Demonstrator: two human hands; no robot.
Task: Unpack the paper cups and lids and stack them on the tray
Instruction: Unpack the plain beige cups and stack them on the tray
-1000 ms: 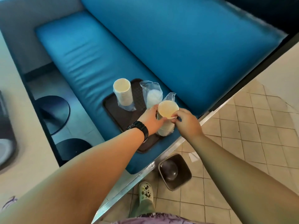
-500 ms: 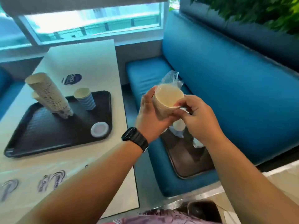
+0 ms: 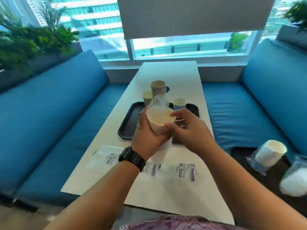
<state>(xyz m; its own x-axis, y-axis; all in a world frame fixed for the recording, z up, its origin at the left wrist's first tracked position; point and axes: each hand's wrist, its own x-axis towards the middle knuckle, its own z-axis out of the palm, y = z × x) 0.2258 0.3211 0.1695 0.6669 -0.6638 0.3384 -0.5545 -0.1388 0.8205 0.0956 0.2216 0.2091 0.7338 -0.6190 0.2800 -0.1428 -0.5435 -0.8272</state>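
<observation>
Cups point(image 3: 159, 120) in their plastic sleeve point(image 3: 158, 101) sit above the tray point(image 3: 127, 123), left hand point(image 3: 147, 136) curled around the stack, right hand point(image 3: 191, 130) pinching at its rim. Best to hold the stack firm and peel the sleeve off steadily.

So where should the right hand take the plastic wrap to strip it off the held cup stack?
At the loose flap of plastic wrap bunched above the stack's far rim, pinched from above; the left hand grips the wall, so the lower wrap is pinned.
</observation>
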